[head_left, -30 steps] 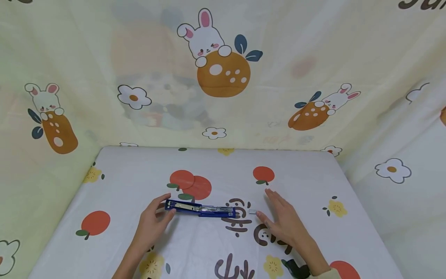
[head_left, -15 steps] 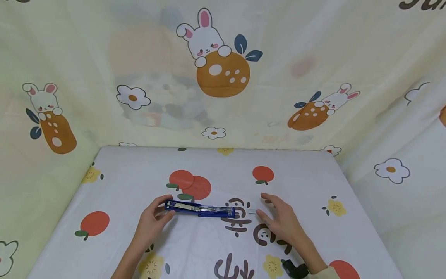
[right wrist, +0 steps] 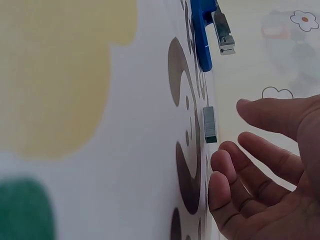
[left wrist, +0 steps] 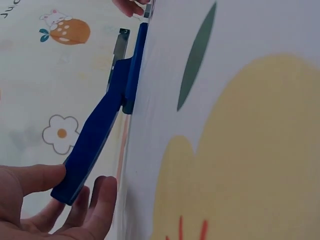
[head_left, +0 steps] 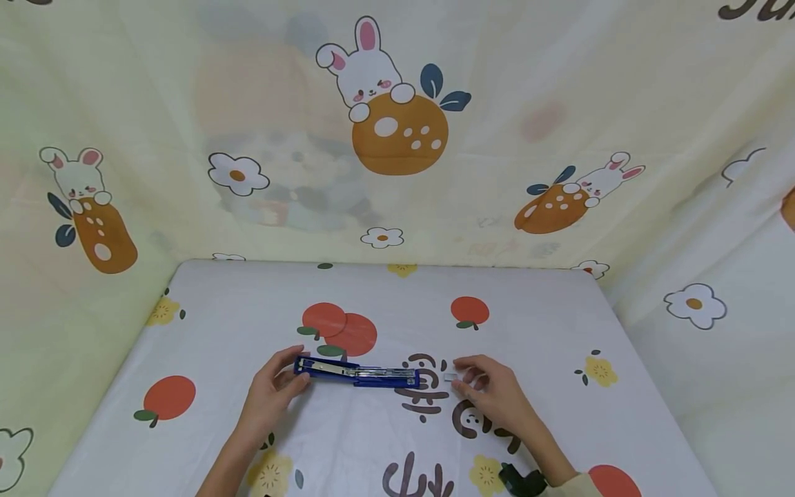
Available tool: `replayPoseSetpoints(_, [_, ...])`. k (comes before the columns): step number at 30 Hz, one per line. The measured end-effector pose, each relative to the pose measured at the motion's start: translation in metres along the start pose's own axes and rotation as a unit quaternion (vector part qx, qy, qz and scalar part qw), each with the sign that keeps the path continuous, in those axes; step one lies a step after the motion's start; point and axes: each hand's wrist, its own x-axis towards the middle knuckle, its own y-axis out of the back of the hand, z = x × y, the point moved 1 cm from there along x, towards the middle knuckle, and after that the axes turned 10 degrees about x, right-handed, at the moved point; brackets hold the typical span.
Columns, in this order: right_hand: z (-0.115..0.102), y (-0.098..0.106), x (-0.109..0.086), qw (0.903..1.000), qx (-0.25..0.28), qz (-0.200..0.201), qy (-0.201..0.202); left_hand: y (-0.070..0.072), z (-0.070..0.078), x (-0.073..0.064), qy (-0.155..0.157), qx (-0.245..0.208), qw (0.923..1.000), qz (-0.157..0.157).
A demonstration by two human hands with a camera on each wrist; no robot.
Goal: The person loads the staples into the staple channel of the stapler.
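Observation:
A blue stapler (head_left: 386,378) lies spread wide on the table, its metal staple channel facing up in the head view. My left hand (head_left: 272,388) holds the end of its raised top arm, thumb on one side and fingers on the other, as the left wrist view shows. Just past the stapler's right end sits a short grey strip of staples (right wrist: 210,125), flat on the cloth. My right hand (head_left: 497,392) is beside this strip with its fingers loosely bent and the thumb apart from them; in the right wrist view a gap separates them from the staples.
A white cloth (head_left: 534,304) printed with fruit, flowers and dark lettering covers the table. Pale printed curtains (head_left: 298,90) hang behind and at both sides. A black device (head_left: 522,480) is on the right wrist.
My right hand has drawn its fingers in from a spread pose and moved slightly left towards the staples. The left hand and the stapler stay nearly in place.

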Motion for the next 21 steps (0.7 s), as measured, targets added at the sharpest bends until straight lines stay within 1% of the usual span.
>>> replayPoseSetpoints(4, [0.0023,-0.0018,0.0013,1.0000,0.000,0.002,-0.006,0.0000,0.0001,0.0002,0.016,-0.035,0.9991,-0.015])
replayPoseSetpoints(7, [0.0037,-0.0028,0.0024,1.0000,-0.001,0.002,-0.009,-0.0006,0.0006,0.0001,0.024,-0.049,0.9982,-0.025])
replayPoseSetpoints(15, [0.0071,-0.0050,0.0043,0.9999,-0.010,0.000,-0.006,-0.0024,0.0017,-0.0012,0.039,-0.061,0.9970,-0.027])
replayPoseSetpoints(21, [0.0086,-0.0059,0.0056,0.9997,-0.024,-0.005,0.001,-0.0040,0.0003,-0.0006,0.042,-0.061,0.9969,-0.025])
